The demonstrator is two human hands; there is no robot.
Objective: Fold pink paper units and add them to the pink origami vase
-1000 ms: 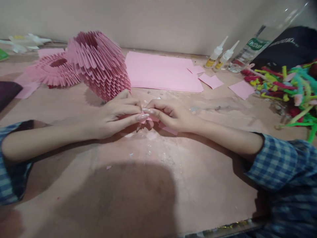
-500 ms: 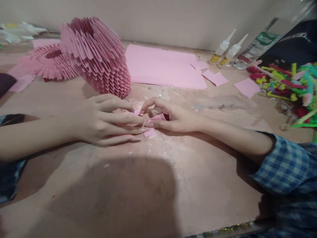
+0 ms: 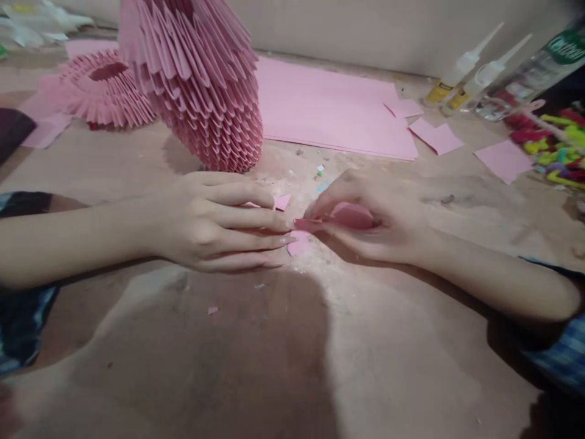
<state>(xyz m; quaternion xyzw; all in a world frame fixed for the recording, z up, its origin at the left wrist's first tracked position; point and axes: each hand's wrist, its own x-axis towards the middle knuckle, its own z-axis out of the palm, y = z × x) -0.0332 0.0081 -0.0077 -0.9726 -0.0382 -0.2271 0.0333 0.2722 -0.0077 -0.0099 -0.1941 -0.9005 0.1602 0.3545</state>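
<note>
A small folded piece of pink paper (image 3: 308,225) lies between the two hands, just above the tabletop (image 3: 393,353), pinched between the thumb and forefinger of the right hand (image 3: 397,219). More pink paper (image 3: 351,216) shows in the hollow of that hand; blur hides whether both belong to one piece. The left hand (image 3: 201,225) is palm down, its fingers stretched out and slightly spread, their tips right by the folded piece; whether they touch it cannot be told. A pink scrap (image 3: 299,244) lies partly beneath these fingertips, and another pink bit (image 3: 282,202) pokes out beyond the upper fingers. Behind the left hand stands a tall pink form of many interlocked paper folds (image 3: 205,103), its top cut off by the picture's edge, with a low pleated pink ring (image 3: 109,91) to its left. To its right lie large pink sheets (image 3: 329,110), overlapped at their right end by small pink pieces, with a pink square (image 3: 503,160) farther right. Beyond are two small nozzled bottles (image 3: 452,76), a clear plastic bottle (image 3: 534,73) with a green label, and a heap of bright fuzzy sticks (image 3: 560,143).
</note>
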